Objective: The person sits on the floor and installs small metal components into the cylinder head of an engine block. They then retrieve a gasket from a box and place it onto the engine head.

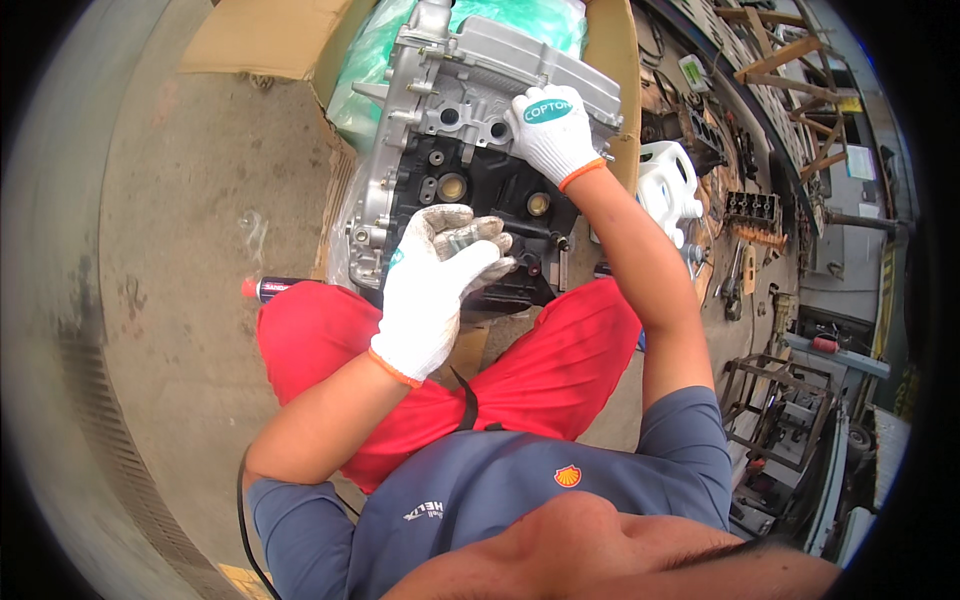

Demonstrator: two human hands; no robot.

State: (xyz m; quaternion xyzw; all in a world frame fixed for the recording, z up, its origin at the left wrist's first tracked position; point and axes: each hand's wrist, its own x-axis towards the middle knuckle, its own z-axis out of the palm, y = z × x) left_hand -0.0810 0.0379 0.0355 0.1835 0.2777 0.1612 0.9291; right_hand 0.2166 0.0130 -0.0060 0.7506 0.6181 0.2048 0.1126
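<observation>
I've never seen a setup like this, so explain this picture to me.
There is no robot here, just a person. A wide fisheye camera worn on the head looks down, so straight edges bend toward the rim. The gloved left hand is curled at the near side of an engine. The gloved right hand is at the engine's upper right, seemingly touching it. Whether either holds anything is hidden. An open cardboard box partly surrounds the engine, and a white jug stands to the right.
</observation>
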